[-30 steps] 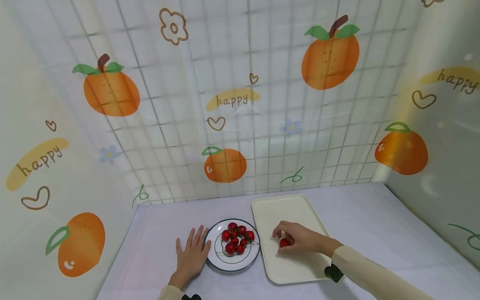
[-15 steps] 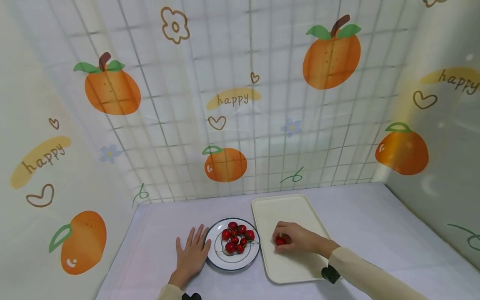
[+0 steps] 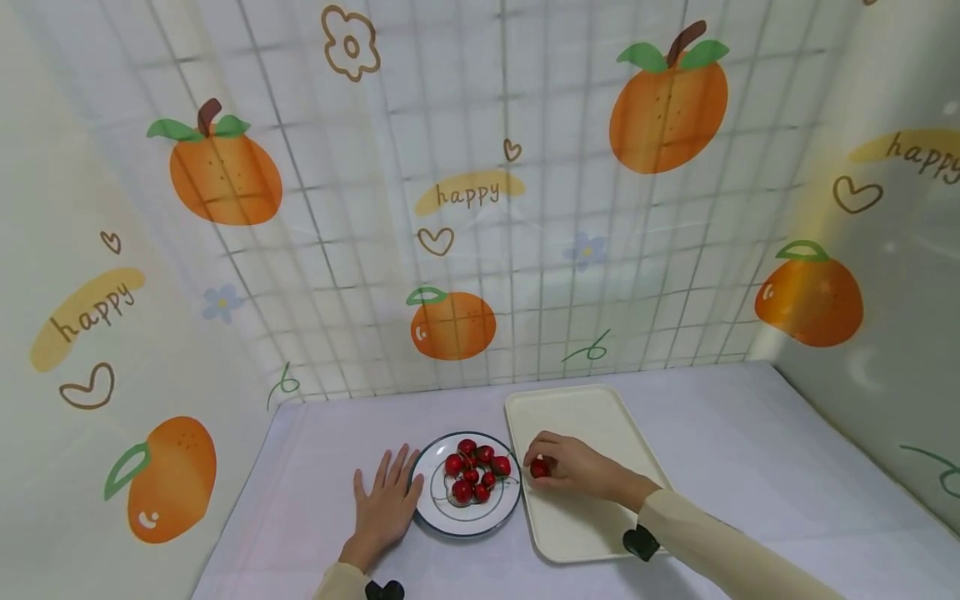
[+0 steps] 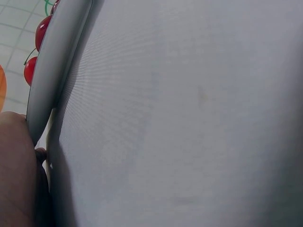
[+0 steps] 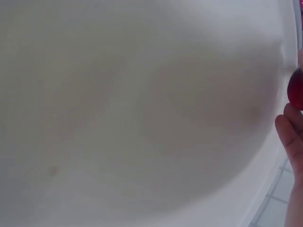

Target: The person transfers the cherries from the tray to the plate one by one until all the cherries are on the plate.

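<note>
In the head view my right hand (image 3: 579, 468) pinches a red cherry (image 3: 539, 468) between thumb and fingers, over the left side of a cream tray (image 3: 592, 533). The same cherry (image 5: 296, 90) shows at the right edge of the right wrist view. A white plate (image 3: 467, 523) with a dark rim stands left of the tray and bears several cherries (image 3: 461, 491) with stems. Flat on the table with fingers spread, my left hand (image 3: 386, 507) touches the plate's left rim. The left wrist view shows the plate's side (image 4: 59, 56) close beside that hand.
A pale lavender cloth (image 3: 720, 450) covers the table. Behind stands a translucent curtain (image 3: 525, 275) printed with oranges, with a grid showing through it. More printed sheet encloses the left and right sides.
My right hand has moved left across the tray with the cherry, toward the plate. First it was around the cherry at the tray's middle. The left hand has stayed by the plate.
</note>
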{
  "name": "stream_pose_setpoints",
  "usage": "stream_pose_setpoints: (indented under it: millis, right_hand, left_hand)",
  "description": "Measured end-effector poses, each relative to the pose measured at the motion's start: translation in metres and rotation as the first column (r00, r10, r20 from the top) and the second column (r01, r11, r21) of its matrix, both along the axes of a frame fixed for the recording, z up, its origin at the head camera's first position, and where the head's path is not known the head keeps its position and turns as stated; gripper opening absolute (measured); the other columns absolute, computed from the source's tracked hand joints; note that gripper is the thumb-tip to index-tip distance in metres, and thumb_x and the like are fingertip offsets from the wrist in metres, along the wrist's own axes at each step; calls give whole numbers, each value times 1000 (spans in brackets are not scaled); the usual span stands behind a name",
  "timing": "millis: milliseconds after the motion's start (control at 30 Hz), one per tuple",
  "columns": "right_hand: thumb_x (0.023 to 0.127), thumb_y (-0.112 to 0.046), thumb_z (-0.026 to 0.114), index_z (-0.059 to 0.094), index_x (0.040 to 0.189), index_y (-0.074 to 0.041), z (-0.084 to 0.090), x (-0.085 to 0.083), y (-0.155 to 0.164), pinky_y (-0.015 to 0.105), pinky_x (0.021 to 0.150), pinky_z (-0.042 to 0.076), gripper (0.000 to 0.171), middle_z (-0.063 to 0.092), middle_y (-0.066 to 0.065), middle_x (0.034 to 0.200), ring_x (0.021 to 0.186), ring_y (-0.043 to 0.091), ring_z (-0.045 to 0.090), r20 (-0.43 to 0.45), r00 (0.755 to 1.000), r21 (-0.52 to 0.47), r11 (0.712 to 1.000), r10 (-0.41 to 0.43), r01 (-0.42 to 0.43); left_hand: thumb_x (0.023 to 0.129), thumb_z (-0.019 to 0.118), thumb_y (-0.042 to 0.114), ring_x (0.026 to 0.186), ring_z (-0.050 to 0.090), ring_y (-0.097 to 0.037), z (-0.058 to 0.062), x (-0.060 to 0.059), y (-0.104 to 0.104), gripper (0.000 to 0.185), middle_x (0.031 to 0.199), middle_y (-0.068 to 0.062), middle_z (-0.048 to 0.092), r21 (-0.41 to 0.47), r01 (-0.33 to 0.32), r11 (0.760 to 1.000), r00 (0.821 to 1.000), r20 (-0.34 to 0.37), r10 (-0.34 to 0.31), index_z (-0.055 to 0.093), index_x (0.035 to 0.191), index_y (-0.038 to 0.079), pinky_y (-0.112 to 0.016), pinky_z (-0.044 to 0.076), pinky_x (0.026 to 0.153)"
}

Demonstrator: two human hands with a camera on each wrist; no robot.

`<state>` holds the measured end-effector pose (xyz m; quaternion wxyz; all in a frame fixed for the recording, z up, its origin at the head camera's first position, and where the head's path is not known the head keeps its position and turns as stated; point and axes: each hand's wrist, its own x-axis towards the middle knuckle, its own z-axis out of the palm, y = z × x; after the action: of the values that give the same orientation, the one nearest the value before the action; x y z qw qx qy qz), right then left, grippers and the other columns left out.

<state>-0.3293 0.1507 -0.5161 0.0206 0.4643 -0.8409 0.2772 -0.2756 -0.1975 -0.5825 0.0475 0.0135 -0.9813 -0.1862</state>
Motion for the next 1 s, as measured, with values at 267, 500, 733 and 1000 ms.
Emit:
stream_pose_setpoints:
  millis: [267, 500, 733, 1000]
  right_hand:
    - [93, -21, 76, 68, 118, -13, 0, 2, -10, 29, 92, 59, 28, 65, 2, 118, 101, 13, 63, 51, 997, 28, 998, -50, 49]
    - [93, -18, 76, 67, 120, -15, -1, 1, -18, 32, 96, 58, 29, 65, -1, 120, 106, 12, 62, 42, 997, 5, 998, -67, 67]
    - [91, -20, 78, 65, 124, -8, 0, -2, -30, 33, 95, 60, 37, 66, -1, 119, 106, 13, 67, 88, 991, 5, 995, -103, 103]
    - [92, -21, 78, 65, 126, -15, 7, 2, -46, 37, 95, 60, 37, 66, -1, 118, 104, 15, 62, 98, 983, 64, 987, -154, 148]
  left_hand:
    - [108, 33, 57, 163, 15, -30, -4, 0, 2, 61, 173, 3, 27, -12, 1, 1000, 1000, -2, -1, 36, 161, 27, -72, -6, 125]
    - [108, 33, 57, 163, 15, -29, -3, 2, 2, 61, 172, 3, 27, -8, -2, 1000, 1000, -4, 2, 36, 161, 27, -72, -5, 125]
    - [108, 34, 55, 163, 15, -30, -3, 3, 1, 61, 172, 3, 28, -9, -4, 1000, 1000, -1, 4, 36, 161, 26, -72, -6, 125]
    - [108, 33, 55, 163, 14, -29, -3, 4, 1, 61, 173, 3, 27, -12, -6, 1000, 1000, 4, 7, 36, 161, 26, -72, -5, 125]
